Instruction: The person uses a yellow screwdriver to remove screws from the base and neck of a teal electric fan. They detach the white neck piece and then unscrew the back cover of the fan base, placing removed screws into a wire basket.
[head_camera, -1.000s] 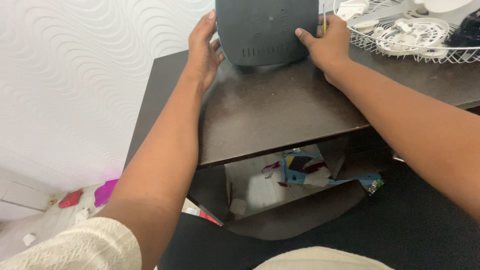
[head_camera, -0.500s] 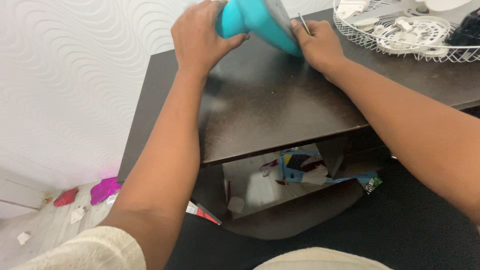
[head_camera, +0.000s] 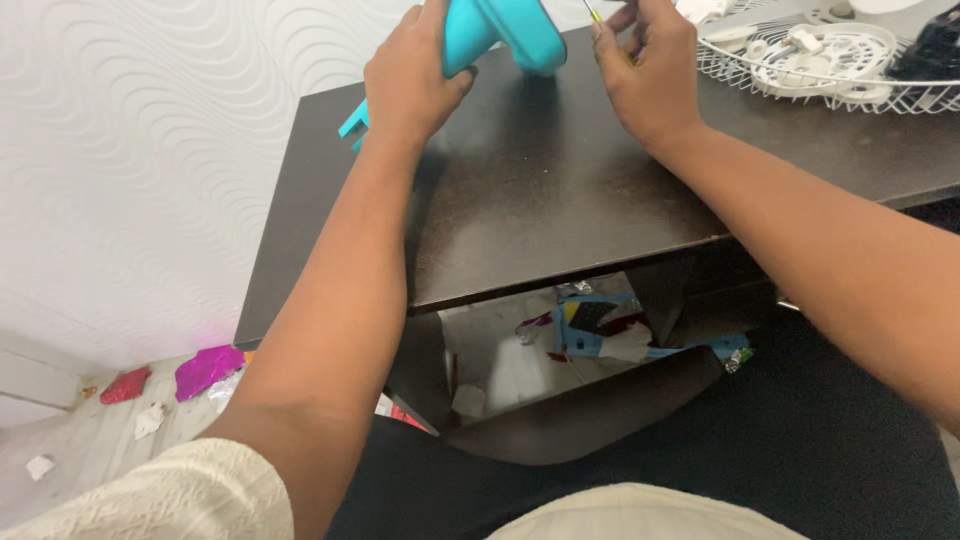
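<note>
Right now your left hand wraps its fingers around a turquoise plastic housing, lifted and tilted above the far left part of the dark desk; your thumb presses against its near side, and a turquoise edge of the same piece pokes out below your wrist, near the desk's left rim. The top of the housing runs out of view, so you cannot see its whole shape. Your right hand sits just beside the housing, close to its right end, with the fingers pressed together and pinching a thin screwdriver with a yellowish shaft whose tip points up toward the housing; whether the tip touches it cannot be told. To the right of that hand, a white wire basket rests on the desk and holds white plastic fan parts. Under the desk, scraps of coloured paper lie on the floor, and further left, by the white patterned wall, pink foil wrappers and small white bits are scattered.
</note>
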